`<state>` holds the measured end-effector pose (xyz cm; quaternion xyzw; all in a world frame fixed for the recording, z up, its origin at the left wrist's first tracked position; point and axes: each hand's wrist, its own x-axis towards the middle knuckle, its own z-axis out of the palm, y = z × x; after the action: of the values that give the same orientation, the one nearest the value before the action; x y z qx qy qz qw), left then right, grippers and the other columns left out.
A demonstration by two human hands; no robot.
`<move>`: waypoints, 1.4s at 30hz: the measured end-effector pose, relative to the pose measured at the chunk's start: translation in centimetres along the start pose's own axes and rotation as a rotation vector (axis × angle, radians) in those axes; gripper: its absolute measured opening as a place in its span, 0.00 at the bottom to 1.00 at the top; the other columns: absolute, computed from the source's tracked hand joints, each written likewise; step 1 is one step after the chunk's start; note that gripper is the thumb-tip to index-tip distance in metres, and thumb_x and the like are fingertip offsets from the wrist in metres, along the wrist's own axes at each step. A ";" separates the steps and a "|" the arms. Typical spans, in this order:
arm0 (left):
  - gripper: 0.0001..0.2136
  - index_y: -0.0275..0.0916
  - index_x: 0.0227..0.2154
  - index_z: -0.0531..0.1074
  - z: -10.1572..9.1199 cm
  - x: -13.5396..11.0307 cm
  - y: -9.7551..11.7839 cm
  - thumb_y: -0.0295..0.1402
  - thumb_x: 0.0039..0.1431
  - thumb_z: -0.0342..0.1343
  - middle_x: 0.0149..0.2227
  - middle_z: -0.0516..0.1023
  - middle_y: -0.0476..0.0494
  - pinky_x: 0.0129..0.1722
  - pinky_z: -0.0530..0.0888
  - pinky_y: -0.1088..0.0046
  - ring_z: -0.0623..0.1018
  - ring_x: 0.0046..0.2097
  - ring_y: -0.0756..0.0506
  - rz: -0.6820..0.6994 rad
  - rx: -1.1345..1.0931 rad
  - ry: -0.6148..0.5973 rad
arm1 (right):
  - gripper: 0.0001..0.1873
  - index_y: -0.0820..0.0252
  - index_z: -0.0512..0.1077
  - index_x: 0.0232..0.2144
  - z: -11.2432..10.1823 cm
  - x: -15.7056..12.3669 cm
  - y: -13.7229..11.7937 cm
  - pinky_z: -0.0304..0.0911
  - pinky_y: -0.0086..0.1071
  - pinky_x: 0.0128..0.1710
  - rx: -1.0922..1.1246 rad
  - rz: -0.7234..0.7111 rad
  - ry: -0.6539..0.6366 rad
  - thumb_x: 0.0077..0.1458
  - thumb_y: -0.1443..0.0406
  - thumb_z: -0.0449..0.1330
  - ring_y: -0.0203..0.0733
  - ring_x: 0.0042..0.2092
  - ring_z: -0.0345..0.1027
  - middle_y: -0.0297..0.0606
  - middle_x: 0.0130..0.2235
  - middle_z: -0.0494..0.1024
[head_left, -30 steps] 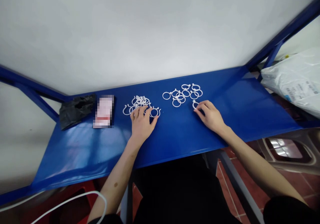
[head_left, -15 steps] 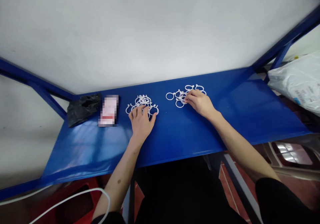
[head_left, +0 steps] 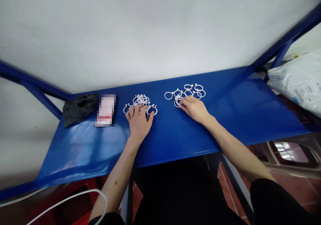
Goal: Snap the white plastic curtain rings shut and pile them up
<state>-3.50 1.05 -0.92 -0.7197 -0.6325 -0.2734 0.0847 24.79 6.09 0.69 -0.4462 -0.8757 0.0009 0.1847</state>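
Just left of the frame's centre, the left hand (head_left: 139, 122) drapes loosely spread fingers over a heap of thin white plastic-looking rings (head_left: 142, 99), perhaps steadying it, while right of centre the right hand (head_left: 196, 110) brings nearly closed fingertips to a flatter cluster of similar white rings (head_left: 184, 93), either grip unclear.

This looks like a room in a home, though that is uncertain: a blue counter (head_left: 175, 134) against a plain pale wall (head_left: 160, 34), reddish floor tiles (head_left: 227, 188), a white plastic bag (head_left: 301, 88).
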 end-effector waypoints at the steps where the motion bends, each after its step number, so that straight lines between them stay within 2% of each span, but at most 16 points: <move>1: 0.14 0.40 0.47 0.74 -0.1 0.0 0.1 0.42 0.64 0.57 0.50 0.78 0.37 0.53 0.63 0.51 0.70 0.54 0.33 0.012 -0.006 0.025 | 0.11 0.62 0.75 0.38 0.2 0.2 -0.3 0.63 0.37 0.40 -0.025 0.009 -0.020 0.69 0.62 0.54 0.45 0.40 0.68 0.43 0.39 0.78; 4: 0.11 0.40 0.45 0.75 -0.3 -0.1 0.7 0.38 0.64 0.58 0.48 0.78 0.38 0.52 0.65 0.53 0.72 0.53 0.35 0.101 -0.044 0.089 | 0.09 0.62 0.74 0.38 0.9 0.4 -0.7 0.62 0.35 0.38 -0.057 0.035 -0.059 0.68 0.63 0.56 0.45 0.39 0.68 0.44 0.40 0.77; 6: 0.09 0.39 0.46 0.74 -0.3 -0.4 1.4 0.34 0.64 0.58 0.48 0.79 0.38 0.52 0.67 0.55 0.73 0.51 0.37 0.225 -0.085 0.089 | 0.10 0.63 0.74 0.38 1.0 0.3 -1.1 0.62 0.35 0.39 -0.045 -0.005 -0.062 0.69 0.63 0.55 0.44 0.39 0.68 0.44 0.40 0.76; 10: 0.11 0.38 0.50 0.72 0.2 -1.3 3.1 0.26 0.66 0.53 0.52 0.78 0.39 0.52 0.70 0.62 0.75 0.51 0.41 0.547 -0.151 0.008 | 0.15 0.64 0.72 0.37 0.9 -0.4 -3.3 0.62 0.36 0.40 -0.032 -0.220 -0.045 0.72 0.64 0.48 0.44 0.37 0.66 0.43 0.37 0.76; 12: 0.10 0.37 0.48 0.71 0.5 -1.6 3.7 0.24 0.68 0.49 0.53 0.78 0.38 0.51 0.71 0.64 0.76 0.50 0.42 0.604 -0.154 -0.032 | 0.17 0.64 0.72 0.36 0.9 -0.7 -4.7 0.61 0.36 0.39 -0.029 -0.314 -0.025 0.72 0.66 0.46 0.43 0.36 0.65 0.42 0.35 0.76; 16: 0.10 0.38 0.35 0.70 0.6 -1.7 3.7 0.26 0.71 0.44 0.36 0.79 0.44 0.39 0.72 0.68 0.76 0.37 0.46 0.613 -0.156 -0.101 | 0.17 0.63 0.71 0.32 0.9 -1.1 -6.6 0.61 0.35 0.38 -0.029 -0.384 0.029 0.71 0.69 0.47 0.42 0.35 0.64 0.40 0.33 0.75; 20: 0.14 0.40 0.30 0.67 0.5 -1.5 3.7 0.24 0.70 0.41 0.28 0.75 0.46 0.35 0.71 0.68 0.74 0.32 0.46 0.576 -0.132 -0.090 | 0.16 0.63 0.71 0.33 1.0 -1.5 -8.1 0.59 0.37 0.36 -0.126 -0.280 0.029 0.69 0.72 0.46 0.44 0.35 0.64 0.42 0.33 0.75; 23: 0.15 0.40 0.29 0.67 0.7 -1.7 3.9 0.22 0.69 0.40 0.26 0.73 0.46 0.35 0.71 0.67 0.73 0.31 0.45 0.533 -0.116 -0.077 | 0.15 0.63 0.72 0.34 1.2 -1.7 -9.4 0.57 0.39 0.35 -0.213 -0.171 0.047 0.66 0.76 0.46 0.46 0.34 0.64 0.43 0.33 0.76; 27: 0.14 0.39 0.31 0.68 0.6 -1.6 3.8 0.23 0.69 0.41 0.29 0.75 0.44 0.37 0.72 0.66 0.74 0.33 0.45 0.537 -0.136 -0.081 | 0.16 0.64 0.72 0.33 0.9 -1.8 -10.0 0.54 0.39 0.34 -0.230 -0.138 0.061 0.66 0.76 0.46 0.45 0.32 0.63 0.43 0.32 0.75; 29: 0.14 0.38 0.33 0.69 0.2 -1.3 3.5 0.24 0.70 0.41 0.33 0.78 0.44 0.39 0.74 0.68 0.76 0.35 0.46 0.569 -0.163 -0.097 | 0.16 0.64 0.72 0.33 0.5 -1.6 -9.3 0.54 0.39 0.35 -0.190 -0.182 0.033 0.68 0.74 0.46 0.44 0.33 0.63 0.43 0.32 0.75; 34: 0.12 0.39 0.37 0.72 -0.7 -0.8 2.6 0.25 0.70 0.43 0.37 0.80 0.45 0.48 0.77 0.69 0.79 0.42 0.48 0.701 -0.254 -0.158 | 0.13 0.61 0.73 0.39 -0.6 -1.0 -6.3 0.56 0.37 0.40 -0.003 -0.441 -0.076 0.71 0.68 0.48 0.44 0.42 0.66 0.40 0.40 0.79; 36: 0.11 0.39 0.38 0.73 -0.8 -0.9 2.4 0.24 0.69 0.45 0.39 0.80 0.45 0.52 0.77 0.68 0.80 0.46 0.47 0.734 -0.290 -0.185 | 0.12 0.60 0.73 0.40 -0.7 -1.0 -5.5 0.57 0.37 0.41 0.013 -0.471 -0.089 0.71 0.68 0.50 0.44 0.43 0.66 0.39 0.40 0.79; 39: 0.11 0.40 0.35 0.72 -0.6 -1.1 2.5 0.25 0.69 0.46 0.38 0.80 0.47 0.54 0.76 0.66 0.79 0.47 0.47 0.726 -0.319 -0.230 | 0.12 0.61 0.73 0.36 -0.4 -1.1 -5.5 0.55 0.37 0.39 -0.005 -0.482 -0.071 0.70 0.68 0.52 0.44 0.40 0.65 0.38 0.36 0.79; 42: 0.12 0.40 0.30 0.70 -0.3 -1.1 3.0 0.26 0.69 0.46 0.33 0.78 0.48 0.47 0.76 0.69 0.79 0.41 0.48 0.689 -0.283 -0.179 | 0.15 0.62 0.73 0.32 -0.2 -1.2 -6.5 0.54 0.38 0.38 -0.053 -0.453 -0.004 0.70 0.69 0.51 0.43 0.36 0.63 0.38 0.31 0.77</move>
<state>-0.78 -0.58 -0.50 -0.9159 -0.3142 -0.2495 0.0157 20.42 1.27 1.57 -0.2431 -0.9535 -0.0626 0.1665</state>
